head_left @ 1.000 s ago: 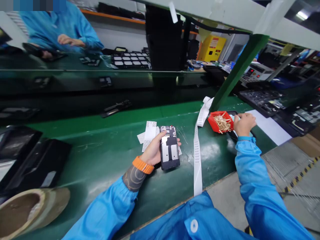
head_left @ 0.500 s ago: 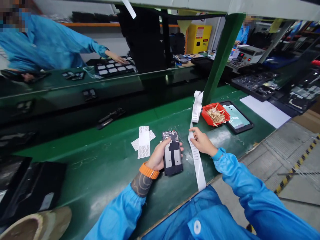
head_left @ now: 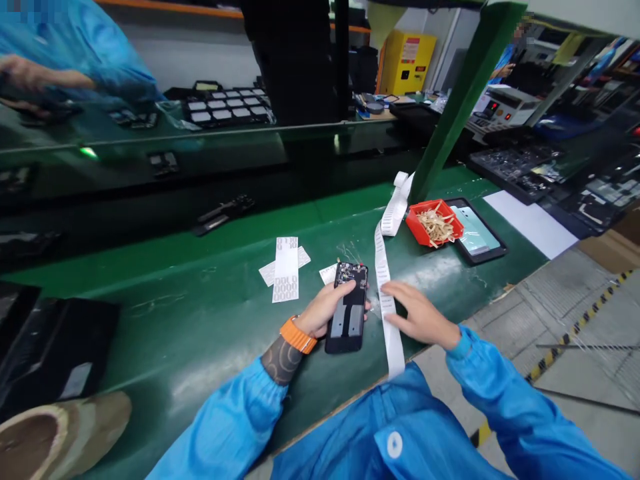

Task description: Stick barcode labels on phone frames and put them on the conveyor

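My left hand [head_left: 327,308] is wrapped round an opened phone [head_left: 347,310], its thumb lying over the circuit board near the top. The phone's lower half is dark with grey panels. Just right of it a long white label strip [head_left: 384,267] runs from a loose coil by the green post to the table's front edge. Over the strip's right side my right hand [head_left: 417,312] has its fingers apart, the fingertips at the strip; whether they touch it I cannot tell. Two printed white sheets [head_left: 287,270] lie crossed to the left, and a small white paper [head_left: 328,274] is partly behind the phone.
A red bin [head_left: 434,223] of tan strips stands beside a black tray [head_left: 480,230] holding a pale panel. The green post [head_left: 457,100] rises behind them. At the lower left are black trays [head_left: 60,360] and a brown roll [head_left: 65,427]. Another person [head_left: 85,53] works across the line.
My right hand has let go of the strip and its fingers have spread. The strip's coil has shifted and loosened. The other person's arm has drawn back from the tray of parts.
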`<move>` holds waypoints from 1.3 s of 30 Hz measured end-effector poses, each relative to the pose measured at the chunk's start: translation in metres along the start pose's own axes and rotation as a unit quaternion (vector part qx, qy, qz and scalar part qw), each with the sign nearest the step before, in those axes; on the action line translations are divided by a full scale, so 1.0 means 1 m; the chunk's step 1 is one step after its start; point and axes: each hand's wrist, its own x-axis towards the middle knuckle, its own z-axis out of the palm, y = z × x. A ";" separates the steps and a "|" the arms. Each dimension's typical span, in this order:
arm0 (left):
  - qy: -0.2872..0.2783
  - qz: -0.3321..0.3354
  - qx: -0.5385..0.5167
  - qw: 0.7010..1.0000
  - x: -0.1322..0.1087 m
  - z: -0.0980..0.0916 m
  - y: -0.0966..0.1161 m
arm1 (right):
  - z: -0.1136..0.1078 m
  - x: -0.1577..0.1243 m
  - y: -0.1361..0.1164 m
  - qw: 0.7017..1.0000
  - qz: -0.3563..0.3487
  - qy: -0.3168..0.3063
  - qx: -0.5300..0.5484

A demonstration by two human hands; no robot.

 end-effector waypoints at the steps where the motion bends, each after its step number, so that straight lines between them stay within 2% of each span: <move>1: -0.002 -0.003 -0.003 1.000 0.001 0.001 0.000 | 0.001 -0.012 -0.004 1.000 -0.004 -0.022 -0.001; 4: -0.018 -0.008 -0.011 1.000 0.004 0.001 0.002 | 0.005 -0.024 -0.008 1.000 0.015 -0.019 -0.002; 10: -0.069 0.023 -0.013 0.997 0.001 0.002 -0.003 | 0.005 -0.001 -0.002 0.997 0.040 0.014 0.064; 15: -0.036 -0.009 0.024 0.999 0.008 0.008 -0.004 | -0.004 -0.001 -0.005 0.996 0.050 -0.002 0.069; 19: -0.037 -0.037 0.052 0.997 0.013 0.013 -0.001 | -0.008 -0.007 -0.001 0.993 0.071 -0.024 0.088; 24: -0.024 -0.061 0.090 0.994 0.014 0.013 0.001 | 0.005 -0.011 0.007 0.998 0.044 0.023 0.030; 28: -0.033 -0.056 0.057 0.996 0.016 0.011 0.001 | 0.014 -0.009 0.008 0.998 0.030 0.049 0.001; 33: -0.028 -0.066 0.048 0.996 0.018 0.012 0.001 | 0.013 -0.005 0.003 0.997 0.027 0.062 -0.031; 39: -0.040 -0.054 0.076 0.995 0.020 0.015 -0.002 | 0.011 -0.013 0.000 0.996 0.016 0.049 -0.078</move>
